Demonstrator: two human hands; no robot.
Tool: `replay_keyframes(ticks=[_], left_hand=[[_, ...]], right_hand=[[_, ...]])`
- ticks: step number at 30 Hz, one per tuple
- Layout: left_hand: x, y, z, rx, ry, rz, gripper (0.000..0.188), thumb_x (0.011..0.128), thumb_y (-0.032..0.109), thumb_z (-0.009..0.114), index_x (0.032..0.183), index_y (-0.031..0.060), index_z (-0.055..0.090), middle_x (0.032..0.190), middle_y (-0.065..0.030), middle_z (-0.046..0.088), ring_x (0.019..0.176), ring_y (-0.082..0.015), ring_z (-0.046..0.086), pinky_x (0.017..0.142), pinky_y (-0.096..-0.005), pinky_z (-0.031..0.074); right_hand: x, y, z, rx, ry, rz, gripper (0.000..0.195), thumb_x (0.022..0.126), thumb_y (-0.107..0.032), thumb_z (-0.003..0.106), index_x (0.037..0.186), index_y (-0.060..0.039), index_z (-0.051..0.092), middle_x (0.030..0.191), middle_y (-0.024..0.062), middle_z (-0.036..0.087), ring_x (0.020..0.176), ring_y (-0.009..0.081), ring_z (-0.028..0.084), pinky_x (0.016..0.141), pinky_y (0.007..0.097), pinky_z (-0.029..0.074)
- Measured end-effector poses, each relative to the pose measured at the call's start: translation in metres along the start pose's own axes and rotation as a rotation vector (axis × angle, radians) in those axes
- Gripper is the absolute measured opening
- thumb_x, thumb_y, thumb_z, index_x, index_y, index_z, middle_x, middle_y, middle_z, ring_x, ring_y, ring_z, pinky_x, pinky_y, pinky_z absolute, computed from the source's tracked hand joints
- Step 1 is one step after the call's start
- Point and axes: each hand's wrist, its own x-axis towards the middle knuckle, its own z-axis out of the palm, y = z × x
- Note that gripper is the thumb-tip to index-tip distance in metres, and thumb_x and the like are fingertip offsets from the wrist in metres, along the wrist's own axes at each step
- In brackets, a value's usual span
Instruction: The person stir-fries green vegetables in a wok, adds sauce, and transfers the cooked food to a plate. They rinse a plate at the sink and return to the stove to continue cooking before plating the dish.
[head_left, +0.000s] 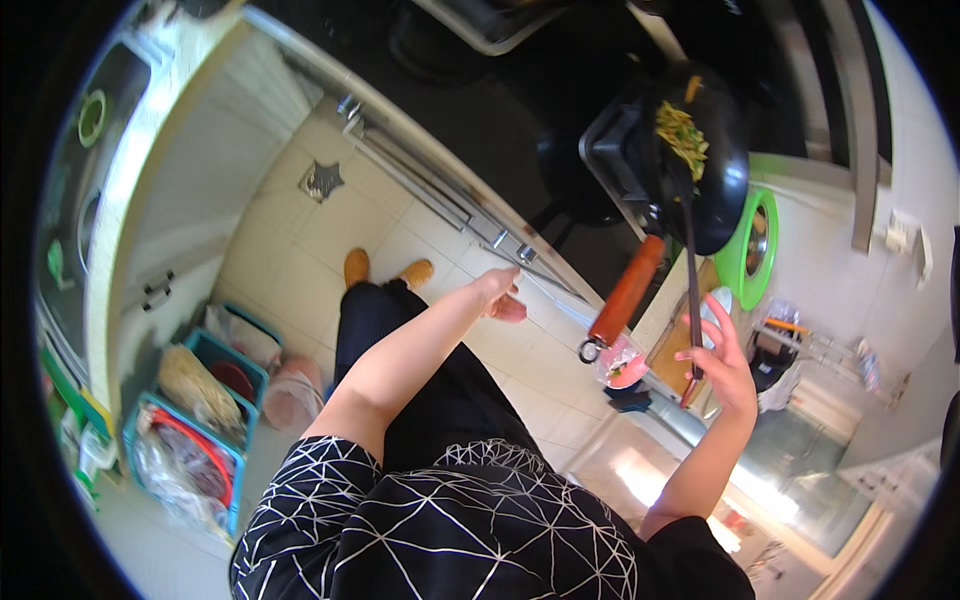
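Observation:
A black wok (724, 191) with a wooden handle (627, 289) sits over the hob at the upper right, with cooked sliced food (681, 139) inside. The dark, long-handled cooking utensil (694, 285) reaches from the food towards me; its head is hidden. My right hand (724, 360) is at the end of that long handle, fingers spread around it; whether they grip it is unclear. Beside the front of the cabinet, my left hand (504, 295) hangs empty, its fingers loosely apart, away from the wok.
A green plastic basin (766, 251) stands right of the wok. A wooden cutting board (675, 341) lies on the counter near my right hand. Blue crates (251, 371) holding bags and a pink bucket (291, 397) are on the floor at the left. The black hob (480, 120) spans the top.

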Motion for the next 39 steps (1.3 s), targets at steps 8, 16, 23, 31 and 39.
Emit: replay_keyframes(ticks=[8, 16, 23, 31, 39], left_hand=[[-0.188, 0.030, 0.059, 0.430, -0.321, 0.232, 0.054, 0.101, 0.049, 0.041, 0.125, 0.0013, 0.052, 0.112, -0.0225, 0.065, 0.100, -0.0328, 0.067, 0.088, -0.0439, 0.055], [-0.233, 0.049, 0.115, 0.449, -0.142, 0.461, 0.040, 0.096, 0.033, 0.060, 0.123, 0.0052, 0.047, 0.109, -0.0174, 0.066, 0.092, -0.0266, 0.069, 0.078, -0.0367, 0.059], [-0.203, 0.077, 0.131, 0.399, -0.148, 0.478, 0.030, 0.092, 0.018, 0.066, 0.115, 0.0041, 0.053, 0.086, -0.0097, 0.066, 0.074, -0.0189, 0.066, 0.057, -0.0274, 0.053], [-0.191, 0.091, 0.130, 0.343, -0.233, 0.446, 0.021, 0.090, 0.014, 0.067, 0.101, 0.0068, 0.051, 0.071, -0.0043, 0.057, 0.060, -0.0167, 0.058, 0.051, -0.0303, 0.050], [-0.182, 0.092, 0.128, 0.347, -0.201, 0.428, 0.025, 0.090, 0.013, 0.067, 0.098, 0.0066, 0.044, 0.069, -0.0062, 0.054, 0.056, -0.0196, 0.057, 0.046, -0.0326, 0.049]], right_hand=[[-0.011, -0.046, -0.011, -0.809, 0.480, -0.234, 0.045, 0.091, -0.006, 0.059, 0.135, -0.0088, 0.052, 0.119, 0.0216, 0.062, 0.104, 0.0377, 0.062, 0.090, 0.0393, 0.048], [-0.033, -0.105, -0.068, -1.003, 0.404, -0.318, 0.028, 0.084, -0.019, 0.069, 0.111, -0.0106, 0.070, 0.102, 0.0140, 0.070, 0.093, 0.0338, 0.067, 0.082, 0.0407, 0.052], [0.000, -0.133, -0.036, -0.890, 0.627, -0.410, 0.024, 0.081, -0.021, 0.072, 0.105, -0.0156, 0.073, 0.094, 0.0105, 0.072, 0.091, 0.0310, 0.067, 0.080, 0.0418, 0.053], [0.050, -0.136, -0.004, -0.933, 0.607, -0.406, 0.025, 0.084, -0.022, 0.069, 0.108, -0.0171, 0.072, 0.095, 0.0129, 0.071, 0.093, 0.0337, 0.067, 0.081, 0.0455, 0.053], [0.059, -0.095, -0.161, 0.211, 0.190, 0.005, 0.011, 0.094, -0.012, 0.059, 0.093, -0.0011, 0.060, 0.068, 0.0102, 0.060, 0.043, 0.0058, 0.043, 0.033, 0.0190, 0.028]])
